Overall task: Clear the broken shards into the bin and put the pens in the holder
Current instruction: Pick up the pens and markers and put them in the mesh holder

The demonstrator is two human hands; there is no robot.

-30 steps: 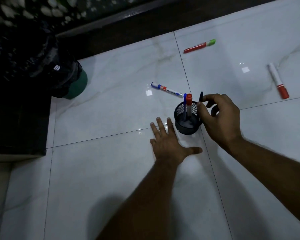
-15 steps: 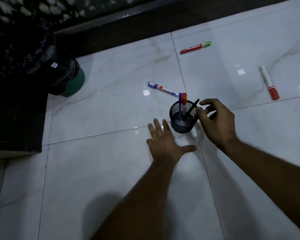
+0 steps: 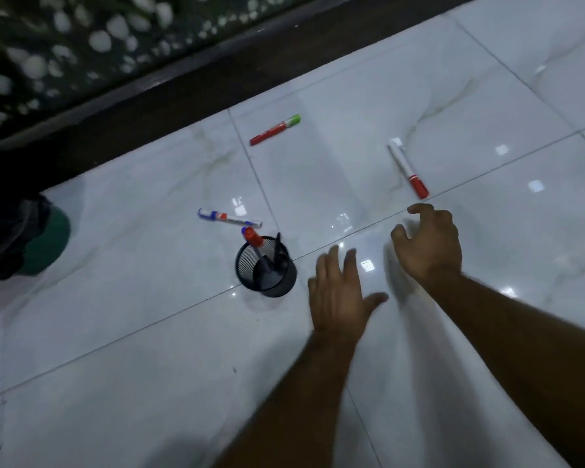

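Right hand [image 3: 426,243] empty, fingers loosely curled, just short of red-capped marker [image 3: 408,171] lying flat beyond. Left hand [image 3: 339,293] splayed, empty. Pinch marker mid-barrel, carry left to mesh holder [image 3: 267,270], drop in upright.

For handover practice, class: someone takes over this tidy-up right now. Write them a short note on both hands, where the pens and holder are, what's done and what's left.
Left hand: open, empty, fingers spread above the floor. Right hand: loosely curled, empty, near the red-capped white marker.
Holder stands upright with a red-capped pen and a black pen inside.
Done: those pens in. No shards in view.
Left: that marker, the blue-and-white marker beside the holder, the green-capped red marker farther back. Bin sits at the left edge.
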